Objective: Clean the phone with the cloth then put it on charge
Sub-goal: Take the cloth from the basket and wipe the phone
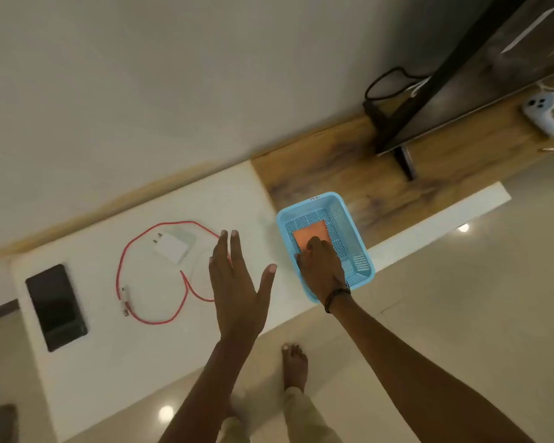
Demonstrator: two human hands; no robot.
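One black rectangular phone (pixel 56 306) is seen lying flat, screen up, at the left end of the white glossy countertop (pixel 109 362), well apart from both hands. One folded orange cloth (pixel 311 233) is seen on the floor of one light-blue perforated plastic basket (pixel 355 241), which is set at the right end of the white surface, partly over the brown wooden shelf (pixel 333 174). One white plug-in charger block (pixel 171 246) and one red charging cable (pixel 147 273) are counted between phone and basket; the cable is laid in a loose loop around the block, and its metal-tipped connector ends (pixel 124 300) are gathered near the loop's lower left.

Two bare hands are shown. The right hand (pixel 322 266) is lowered into the basket with its fingers curled down onto the cloth; whether the cloth is actually pinched cannot be told, since the fingertips are hidden under the knuckles. A dark corded band (pixel 336 297) is worn at that wrist. The left hand (pixel 237 282) is held above the counter, flat and spread wide, with nothing in it; part of the cable loop is covered by it.

The near part of the cloth is hidden by the right hand. A small label on the basket's far rim is too small to be read. A dark flat screen (pixel 493 59) and one white game controller (pixel 542 115) are cut off at the upper right.
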